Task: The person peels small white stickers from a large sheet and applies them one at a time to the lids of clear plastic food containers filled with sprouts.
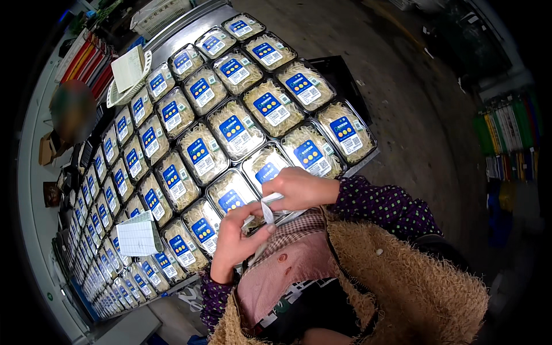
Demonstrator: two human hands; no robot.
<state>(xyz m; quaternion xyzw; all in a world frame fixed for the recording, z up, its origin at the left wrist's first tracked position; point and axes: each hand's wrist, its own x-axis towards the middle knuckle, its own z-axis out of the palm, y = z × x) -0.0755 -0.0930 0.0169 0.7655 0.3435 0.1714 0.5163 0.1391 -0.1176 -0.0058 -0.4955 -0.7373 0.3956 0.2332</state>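
Close in front of my body, both hands are at a thin white strip, bent and partly twisted between them; what it is made of I cannot tell. The fingers of my left hand pinch its lower part. My right hand has its fingers closed on the upper end. Just beyond the hands, and partly hidden by them, are packs of pale bean sprouts in dark-rimmed trays under clear film. Each bears a blue and white label.
Rows of such packs cover a metal table. A lined paper sheet lies over some at the left. A white basket holding a notepad stands by the far-left edge. A black crate is beyond the table's right side.
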